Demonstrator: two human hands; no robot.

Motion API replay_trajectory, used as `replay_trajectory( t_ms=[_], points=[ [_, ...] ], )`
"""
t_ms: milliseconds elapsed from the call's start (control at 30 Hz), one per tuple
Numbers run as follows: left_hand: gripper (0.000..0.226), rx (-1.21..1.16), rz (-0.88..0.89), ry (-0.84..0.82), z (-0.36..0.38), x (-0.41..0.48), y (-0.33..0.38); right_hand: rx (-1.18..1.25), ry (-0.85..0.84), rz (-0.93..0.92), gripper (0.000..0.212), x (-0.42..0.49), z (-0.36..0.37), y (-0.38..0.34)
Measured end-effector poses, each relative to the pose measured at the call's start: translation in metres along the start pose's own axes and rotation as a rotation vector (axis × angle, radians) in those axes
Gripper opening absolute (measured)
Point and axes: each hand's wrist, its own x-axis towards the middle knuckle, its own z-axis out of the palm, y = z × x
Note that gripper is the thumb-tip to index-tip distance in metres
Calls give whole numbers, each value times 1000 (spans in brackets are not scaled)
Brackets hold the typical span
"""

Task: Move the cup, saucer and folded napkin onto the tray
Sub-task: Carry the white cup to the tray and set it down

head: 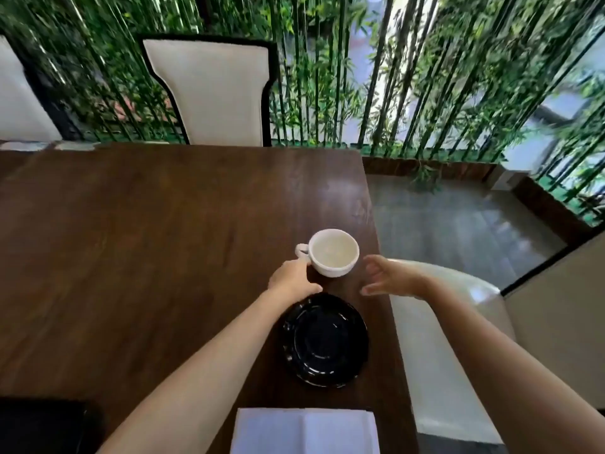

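Note:
A white cup [334, 252], empty inside, stands on the dark wooden table [147, 240] near its right edge, handle pointing left. My left hand [293, 279] touches the cup at its handle side, fingers curled there. My right hand [391, 276] hovers just right of the cup, fingers spread, holding nothing. A glossy black saucer [325, 340] lies on the table just in front of the cup. A folded white napkin [306, 430] lies at the near edge. A black tray corner [45, 424] shows at the bottom left.
A white chair with a black frame [209, 90] stands across the table, another [19, 99] at far left. A white seat [448, 348] is beside the table's right edge. Bamboo stems [425, 77] and glass fill the background.

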Motion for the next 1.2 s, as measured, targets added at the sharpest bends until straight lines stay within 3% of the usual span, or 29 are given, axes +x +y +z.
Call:
replay_trajectory(
  t_ms=[133,267,367,533,833,1200],
  points=[
    [59,-175,-75,136,18,15,-1,225,16,-73,82,27,-1,6],
    [51,-441,-39,219,25,23,-2,350,-7,-184,78,51,-1,8],
    [51,-555,-10,242,30,24,-3,360,-18,-232,95,65,1,10],
    [63,-664,12,229,32,31,-3,380,-69,-317,94,79,6,14],
    [59,-850,130,178,21,28,-7,458,148,-439,77,84,21,12],
    [59,-873,244,273,-28,-4,-10,338,290,-609,81,54,8,-38]
  ],
)
